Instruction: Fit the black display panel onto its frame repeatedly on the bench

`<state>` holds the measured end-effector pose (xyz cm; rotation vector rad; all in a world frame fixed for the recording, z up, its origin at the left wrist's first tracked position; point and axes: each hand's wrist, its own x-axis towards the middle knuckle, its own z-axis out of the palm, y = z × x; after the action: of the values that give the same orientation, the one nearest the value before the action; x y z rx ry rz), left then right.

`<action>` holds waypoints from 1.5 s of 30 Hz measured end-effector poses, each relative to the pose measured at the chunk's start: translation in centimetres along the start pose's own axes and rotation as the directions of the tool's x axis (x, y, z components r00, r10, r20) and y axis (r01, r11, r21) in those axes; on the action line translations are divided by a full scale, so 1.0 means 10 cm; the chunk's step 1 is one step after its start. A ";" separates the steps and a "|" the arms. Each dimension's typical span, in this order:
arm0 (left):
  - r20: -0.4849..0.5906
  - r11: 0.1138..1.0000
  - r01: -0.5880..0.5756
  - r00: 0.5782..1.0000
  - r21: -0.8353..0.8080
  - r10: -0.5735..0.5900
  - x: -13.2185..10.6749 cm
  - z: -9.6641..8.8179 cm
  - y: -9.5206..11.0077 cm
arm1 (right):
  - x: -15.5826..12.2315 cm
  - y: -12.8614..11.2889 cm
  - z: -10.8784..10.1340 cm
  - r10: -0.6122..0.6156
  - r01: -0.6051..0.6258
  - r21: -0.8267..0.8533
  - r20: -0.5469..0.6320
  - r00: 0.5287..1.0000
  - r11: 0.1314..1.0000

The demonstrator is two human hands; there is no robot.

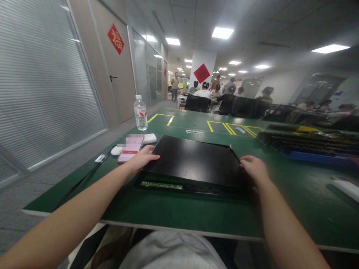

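Observation:
A flat black panel (193,158) lies tilted on a black base with a green circuit strip (161,185) along its near edge, on the green table (174,209). My left hand (143,158) grips the panel's left edge, fingers curled on top of it. My right hand (254,168) holds the panel's right edge, fingers bent around it. The panel's near edge is lifted a little above the base.
A pink phone (130,147), a white mouse (114,150) and a white case (149,138) lie left of the panel, a water bottle (140,113) behind them. Stacked black parts on a blue tray (308,145) sit at right. Several people sit at tables in the background.

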<state>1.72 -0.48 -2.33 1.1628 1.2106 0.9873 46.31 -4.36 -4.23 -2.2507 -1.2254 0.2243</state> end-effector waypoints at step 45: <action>-0.103 0.999 -0.006 0.995 -0.045 0.002 -0.01 0.07 0.03 | 0.08 0.11 0.00 0.013 -0.008 0.093 -0.054 0.998 0.996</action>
<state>2.38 -0.60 -2.08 1.0903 1.2612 1.0835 47.55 -4.13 -4.72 -2.1696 -1.1520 0.2183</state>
